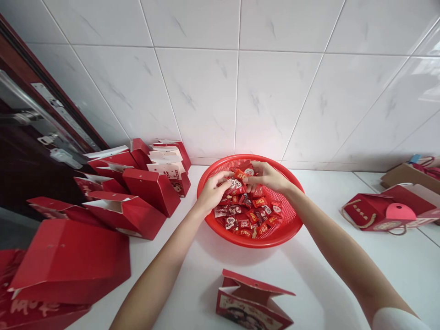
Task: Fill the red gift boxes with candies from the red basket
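A red plastic basket (pixel 294 219) with perforated sides holds many wrapped candies (pixel 263 213) in red and dark red wrappers. My left hand (pixel 215 191) is over the basket's left part, its thumb and fingers closed on a red candy with white lettering (pixel 235 185). Close beside it, my right hand (pixel 267 178) reaches in from the right with curled fingers, closed on a small orange-red candy (pixel 240 174). The two hands nearly meet above the pile. Nearest to me, a red paper gift box (pixel 252 305) stands with its top flaps open.
Several red gift boxes (pixel 144 213) crowd the table's left side. On the right lie a red box with rope handles (pixel 369 213) and a cardboard carton (pixel 400 176). A tiled wall (pixel 202 96) rises behind the basket; a dark door with keys (pixel 57 151) is at left.
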